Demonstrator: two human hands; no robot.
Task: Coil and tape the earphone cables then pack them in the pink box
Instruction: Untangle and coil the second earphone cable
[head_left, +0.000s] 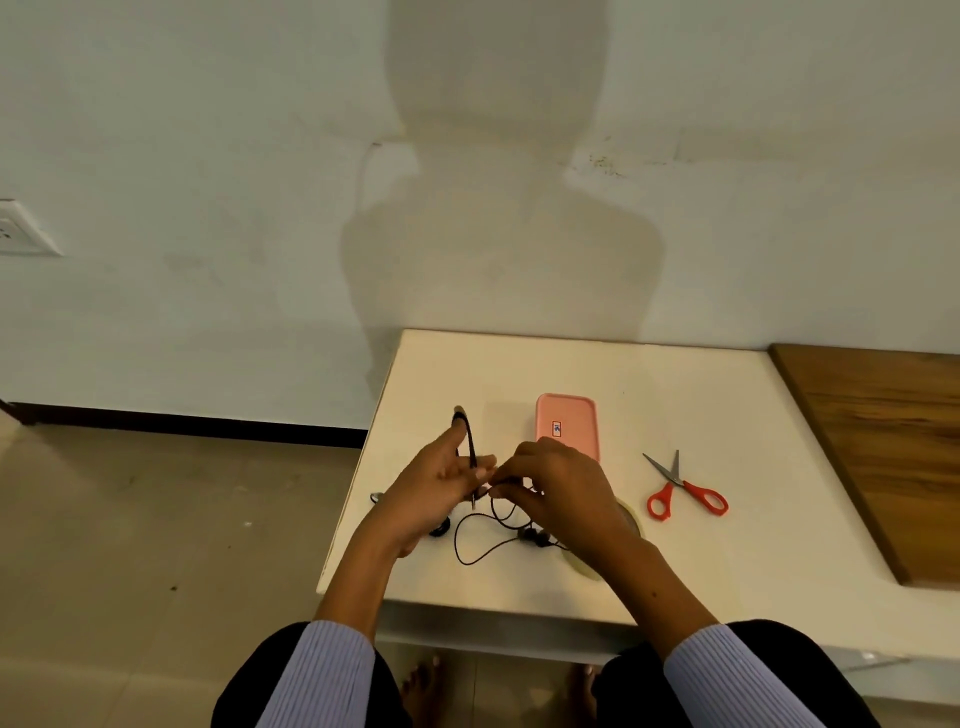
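Black earphone cable (470, 540) runs between your two hands, held just above the pale surface (727, 415). Your left hand (441, 483) has the index finger stretched up with loops of cable hung round it and the thumb pressing the strands against the other fingers; your right hand (550, 483) pinches the cable just beside that thumb, fingers curled. The remaining length trails down in a loose curve onto the surface, ending in the earbuds (537, 538) near your right wrist.

Watch the loops on that raised finger: they look slack, so if the thumb eases off while you reach for tape, I judge they could slide off and spring apart. The trailing curve may also catch on the earbuds as you draw it in, tugging the coil out of shape. The tape roll (631, 519) lies mostly hidden under your right wrist, so a blind reach could drag the earbuds or knock the roll away. The red-handled scissors (685, 491) lie open to your right, well apart from the coil, so cutting tape will need a free hand.

Beyond your right hand sits the pink box (567, 431), touching nothing else that I can see. Its lid looks closed, and what it holds cannot be told. No cable is in it yet.
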